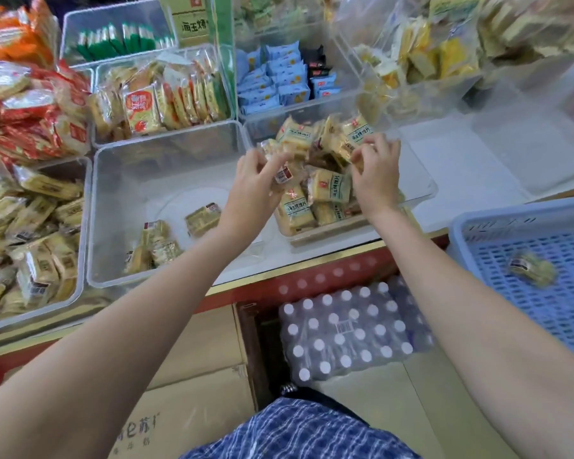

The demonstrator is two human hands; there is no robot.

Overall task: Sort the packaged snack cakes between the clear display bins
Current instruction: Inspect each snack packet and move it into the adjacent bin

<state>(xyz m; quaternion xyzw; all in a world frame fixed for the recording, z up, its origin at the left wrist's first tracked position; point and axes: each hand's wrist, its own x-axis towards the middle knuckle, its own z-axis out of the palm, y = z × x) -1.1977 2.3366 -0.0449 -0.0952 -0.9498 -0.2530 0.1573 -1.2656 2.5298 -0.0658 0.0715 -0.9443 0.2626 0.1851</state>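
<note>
Our left hand [257, 180] pinches a clear-wrapped cake [284, 176] above the heaped right bin [424, 190]; our right hand [375, 167] grips another yellow pack [357, 134]. The left bin [96, 226] holds a few.

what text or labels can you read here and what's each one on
"海玉烤馍片" on the yellow snack cake packet in the right clear bin, read vertically.
The same characters, mirrored, on the green box at the back.
Barcode on the bottle pack: digits too small.
Cardboard carton print: partly cut off, unreadable.
</note>
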